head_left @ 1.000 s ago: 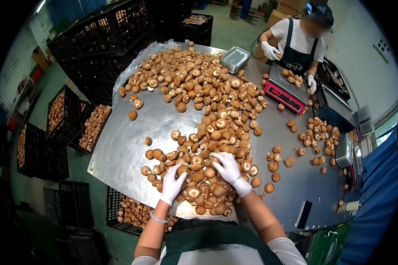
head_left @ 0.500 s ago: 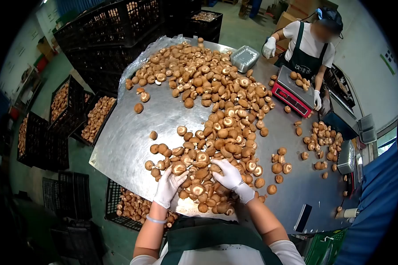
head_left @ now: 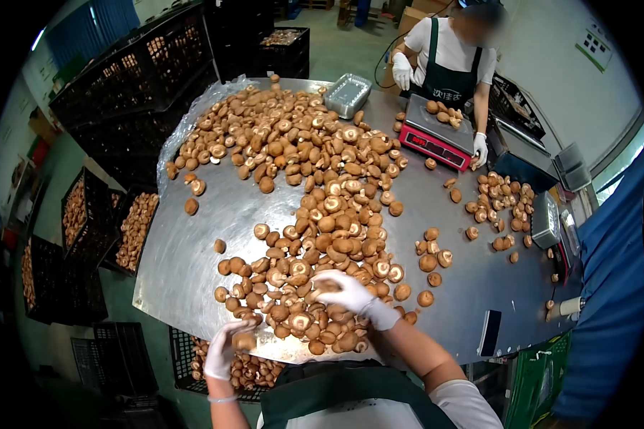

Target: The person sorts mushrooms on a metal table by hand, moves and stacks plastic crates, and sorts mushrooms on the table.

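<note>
Right grip curled around one mushroom, left grip beside another, hold unclear.

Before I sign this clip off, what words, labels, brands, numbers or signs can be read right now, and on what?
None reads with certainty.
Co-worker's apron: white characters, too small.
Red scale: lit red digits, too blurred.
Wall sign: any writing too small.
</note>
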Demonstrator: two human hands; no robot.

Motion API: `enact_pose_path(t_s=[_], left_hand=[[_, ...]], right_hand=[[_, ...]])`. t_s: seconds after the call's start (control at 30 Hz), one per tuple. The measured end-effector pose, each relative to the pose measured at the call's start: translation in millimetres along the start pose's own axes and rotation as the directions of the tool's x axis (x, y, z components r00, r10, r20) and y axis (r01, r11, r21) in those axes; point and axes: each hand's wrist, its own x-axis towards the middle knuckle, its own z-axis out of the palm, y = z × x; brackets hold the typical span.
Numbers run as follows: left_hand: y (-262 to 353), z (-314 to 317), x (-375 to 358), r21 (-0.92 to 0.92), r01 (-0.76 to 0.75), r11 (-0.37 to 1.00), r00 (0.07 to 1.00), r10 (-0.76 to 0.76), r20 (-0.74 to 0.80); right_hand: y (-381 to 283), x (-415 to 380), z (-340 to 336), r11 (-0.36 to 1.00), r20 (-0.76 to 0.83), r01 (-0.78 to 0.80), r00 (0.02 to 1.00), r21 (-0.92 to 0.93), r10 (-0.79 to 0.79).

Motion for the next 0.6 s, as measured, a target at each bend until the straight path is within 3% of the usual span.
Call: enact_pose_path(t_s=[0.03,0.07,0.13,0.17,0.23,0.3,0.33,0.37,0.4,0.47,0.53,0.57,0.6], left_hand=[[1,-12,-8,0.088,-0.006,0.996,0.999,0.009,-0.034],[3,-21,-15,0.177,-0.01,0.984,0.997,0.023,-0.069],[7,-26,-25,0.221,0.021,0.975,0.992,0.007,-0.124],[6,-29,-26,0.303,0.07,0.95,0.981,-0.01,-0.196],[4,-29,-19,0.417,0.121,0.901,0.956,0.008,-0.295],[-3,-24,-5,0.423,0.107,0.9,0.951,0.032,-0.309],[-6,-17,3,0.432,0.092,0.897,0.95,0.052,-0.309],[-14,-14,13,0.435,0.052,0.899,0.943,0.1,-0.319],[-6,9,24,0.457,0.03,0.889,0.94,0.131,-0.316],[-10,31,47,0.67,-0.001,0.742,0.934,0.241,-0.264],[-12,67,69,0.766,-0.075,0.639,0.942,0.298,-0.156],[-16,78,83,0.849,-0.184,0.496,0.937,0.35,-0.001],[-23,84,95,0.894,-0.291,0.342,0.917,0.367,0.158]], right_hand=[[-15,-5,-20,0.991,-0.021,-0.129,0.991,0.017,0.129],[-16,-10,-42,0.996,-0.166,-0.071,0.984,-0.059,0.06],[-33,-16,-92,0.979,-0.382,-0.174,0.902,0.102,0.2],[-6,-13,-128,0.967,-0.514,-0.053,0.839,0.249,0.178],[14,-18,-211,0.964,-0.657,0.138,0.752,0.229,0.048],[13,-24,-270,0.985,-0.834,0.164,0.538,-0.043,-0.126],[40,-26,-310,0.851,-0.873,-0.242,0.282,-0.466,-0.398],[34,-29,-319,0.753,-0.883,-0.464,0.197,-0.466,-0.425],[19,-27,-310,0.708,-0.828,-0.444,0.181,-0.55,-0.53],[-9,-18,-264,0.825,-0.791,-0.121,0.387,-0.552,-0.473],[-23,3,-191,0.824,-0.691,0.015,0.537,-0.566,-0.484],[-39,7,-145,0.884,-0.672,0.025,0.641,-0.466,-0.372],[-29,14,-121,0.87,-0.536,0.029,0.777,-0.493,-0.33]])
